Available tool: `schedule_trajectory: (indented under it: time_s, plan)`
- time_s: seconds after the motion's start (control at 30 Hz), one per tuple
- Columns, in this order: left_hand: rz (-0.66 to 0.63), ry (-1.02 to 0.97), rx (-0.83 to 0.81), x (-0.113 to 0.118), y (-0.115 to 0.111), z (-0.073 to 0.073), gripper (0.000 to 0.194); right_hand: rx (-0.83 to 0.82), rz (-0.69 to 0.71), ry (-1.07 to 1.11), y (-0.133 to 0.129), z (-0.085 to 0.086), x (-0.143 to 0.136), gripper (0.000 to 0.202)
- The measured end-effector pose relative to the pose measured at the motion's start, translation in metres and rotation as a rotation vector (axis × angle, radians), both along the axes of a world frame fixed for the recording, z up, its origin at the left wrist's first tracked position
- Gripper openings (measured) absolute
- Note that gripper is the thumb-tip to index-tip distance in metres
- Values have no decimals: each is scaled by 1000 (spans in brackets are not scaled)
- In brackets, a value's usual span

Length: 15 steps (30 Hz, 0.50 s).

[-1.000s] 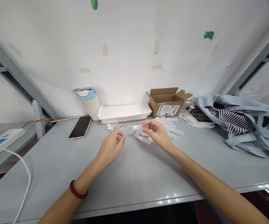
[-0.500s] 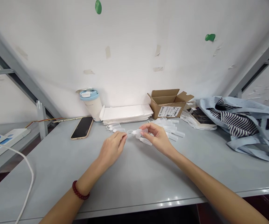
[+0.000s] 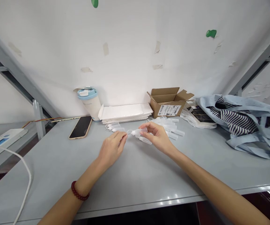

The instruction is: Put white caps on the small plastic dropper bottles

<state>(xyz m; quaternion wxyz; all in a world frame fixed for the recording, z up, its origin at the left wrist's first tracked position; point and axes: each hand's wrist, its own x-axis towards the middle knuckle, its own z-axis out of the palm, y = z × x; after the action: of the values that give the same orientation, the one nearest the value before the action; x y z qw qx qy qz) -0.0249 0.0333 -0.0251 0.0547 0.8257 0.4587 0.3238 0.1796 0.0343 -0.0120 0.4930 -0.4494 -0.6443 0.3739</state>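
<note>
Head view: grey table [image 3: 135,184] by white wall [image 3: 135,47]; both hands pinch a small clear vial [image 3: 138,132].

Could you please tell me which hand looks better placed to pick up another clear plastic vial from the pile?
Probably the right hand: it lies against the pile of clear plastic vials while pinching one small clear plastic vial. The left hand sits farther away, fingertips at that vial's tip.

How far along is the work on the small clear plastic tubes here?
Done: cannot tell which tubes are finished. In hand: right hand holds a clear tube; left hand pinches at its tip. Left: a pile of tubes lies before the cardboard box.
</note>
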Motion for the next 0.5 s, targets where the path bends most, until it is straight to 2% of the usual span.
schedule_trajectory:
  time_s: [0.37,0.5]
  plan:
    - [-39,20,63,0,-1,-1,18,12,23,-67,-2,4,0,16]
    - [-76,57,102,1,-1,-4,19,66,33,-122,-3,4,0,15]
